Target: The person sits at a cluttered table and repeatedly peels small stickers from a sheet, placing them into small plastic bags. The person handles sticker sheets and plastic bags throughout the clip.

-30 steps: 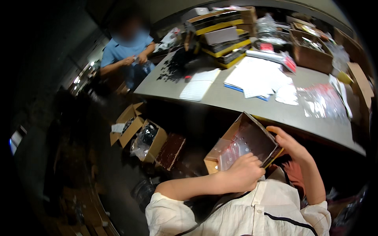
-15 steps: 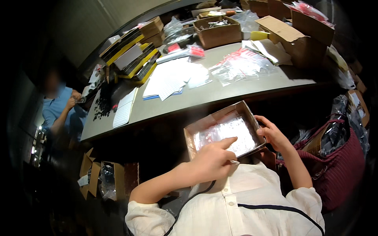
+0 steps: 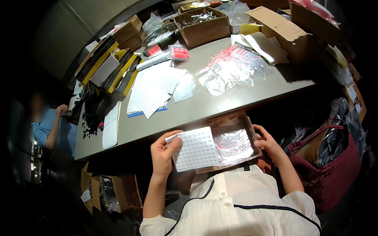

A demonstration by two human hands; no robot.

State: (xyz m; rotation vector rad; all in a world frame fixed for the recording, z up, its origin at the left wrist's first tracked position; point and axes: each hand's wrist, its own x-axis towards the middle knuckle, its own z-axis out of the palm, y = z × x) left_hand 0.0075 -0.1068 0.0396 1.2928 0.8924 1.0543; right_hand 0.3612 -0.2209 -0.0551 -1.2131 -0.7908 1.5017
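Observation:
My left hand (image 3: 161, 155) is closed on a white label sheet (image 3: 197, 150) printed with rows of small marks, thumb on top and fingers beneath. The sheet covers the left part of a shallow cardboard box (image 3: 230, 124) held at my waist, just below the table edge. Inside the box lie clear plastic zip bags (image 3: 235, 144) with red lines, shining in the light. My right hand (image 3: 271, 146) grips the right wall of that box, its thumb at the rim.
On the grey table (image 3: 208, 104) lie fanned label sheets (image 3: 151, 92), loose zip bags (image 3: 232, 74) and a notebook (image 3: 111, 125). Black-and-yellow boxes (image 3: 106, 69) and a carton of metal parts (image 3: 202, 29) stand behind. A maroon bag (image 3: 334, 157) sits at my right. A person in blue (image 3: 55, 131) is far left.
My left hand has left the bags inside the box, moved left and now holds a label sheet over the box's left part. My right hand keeps its grip on the box.

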